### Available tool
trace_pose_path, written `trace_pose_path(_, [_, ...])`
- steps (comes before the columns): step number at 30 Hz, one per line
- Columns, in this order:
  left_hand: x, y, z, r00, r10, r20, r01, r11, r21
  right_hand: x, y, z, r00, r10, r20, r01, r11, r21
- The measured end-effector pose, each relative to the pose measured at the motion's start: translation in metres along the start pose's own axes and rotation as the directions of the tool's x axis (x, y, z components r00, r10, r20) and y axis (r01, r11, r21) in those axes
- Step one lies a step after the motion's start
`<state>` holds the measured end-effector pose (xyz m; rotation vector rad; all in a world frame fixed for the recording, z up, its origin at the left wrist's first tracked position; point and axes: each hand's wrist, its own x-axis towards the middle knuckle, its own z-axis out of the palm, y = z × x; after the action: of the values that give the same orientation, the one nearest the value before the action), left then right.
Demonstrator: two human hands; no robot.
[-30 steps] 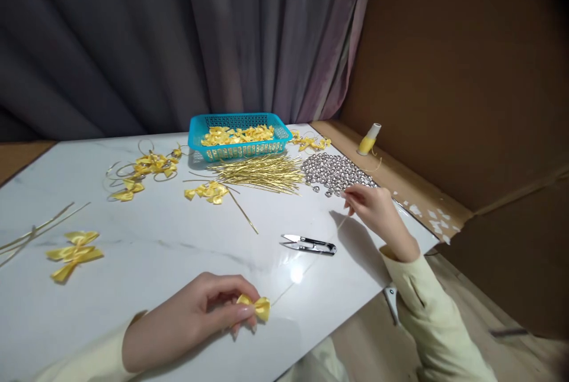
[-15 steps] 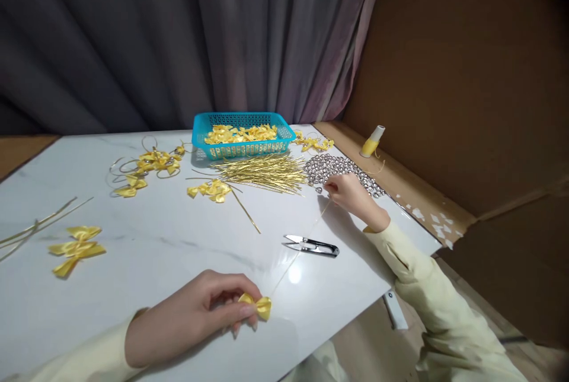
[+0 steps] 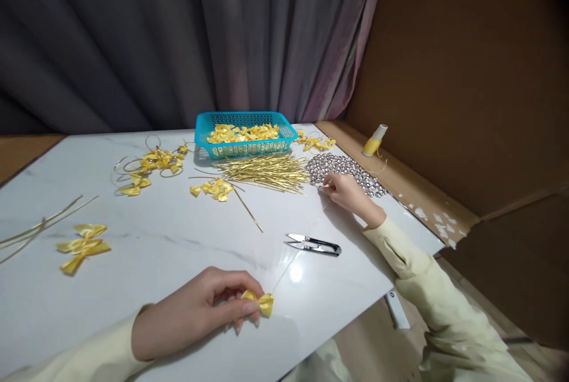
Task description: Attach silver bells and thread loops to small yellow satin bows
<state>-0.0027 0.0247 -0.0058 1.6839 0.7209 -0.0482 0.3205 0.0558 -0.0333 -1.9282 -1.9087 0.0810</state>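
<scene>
I see the left hand (image 3: pixel 202 306) pinching a yellow satin bow (image 3: pixel 266 305) at the near side of the marble-patterned tabletop (image 3: pixel 155 222). From it a pale thread (image 3: pixel 287 270) runs toward one o'clock, pinched in the right hand (image 3: pixel 349 195) beside silver beads (image 3: pixel 335 166). Thread snips (image 3: pixel 315 244) lie along that line; a turquoise basket (image 3: pixel 202 137) sits at twelve.

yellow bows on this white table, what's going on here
A person's left hand pinches a small yellow bow near the table's front edge. A fine pale thread runs from the bow towards the right hand, which is beside the silver beads; what its fingertips hold is too small to tell. Snips lie between the hands. More bows fill a blue basket.
</scene>
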Motion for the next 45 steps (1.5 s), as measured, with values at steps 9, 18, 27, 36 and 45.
trace_pose_path(9, [-0.001,0.001,0.000,1.000,0.002,0.006,-0.002,1.000,-0.001,0.001,-0.007,0.004,0.999,0.019,0.038,-0.017,0.999,-0.041])
trace_pose_path(18, [0.000,-0.002,-0.001,1.000,0.014,0.012,-0.014,1.000,-0.018,-0.001,-0.010,0.002,0.997,-0.003,0.074,-0.002,0.998,0.070])
trace_pose_path(27, [0.000,-0.003,-0.001,1.000,0.022,0.005,-0.022,0.999,-0.039,-0.001,-0.006,0.002,0.984,0.063,0.169,-0.137,0.871,0.471])
trace_pose_path(36, [0.000,-0.003,0.000,0.999,0.033,0.011,-0.032,0.999,-0.044,0.002,-0.005,0.003,0.937,0.074,0.342,-0.331,0.507,0.796])
trace_pose_path(45, [0.000,-0.004,0.000,1.000,0.028,0.005,-0.028,0.998,-0.050,0.002,0.000,-0.010,0.891,0.005,0.455,-0.447,0.198,0.873])
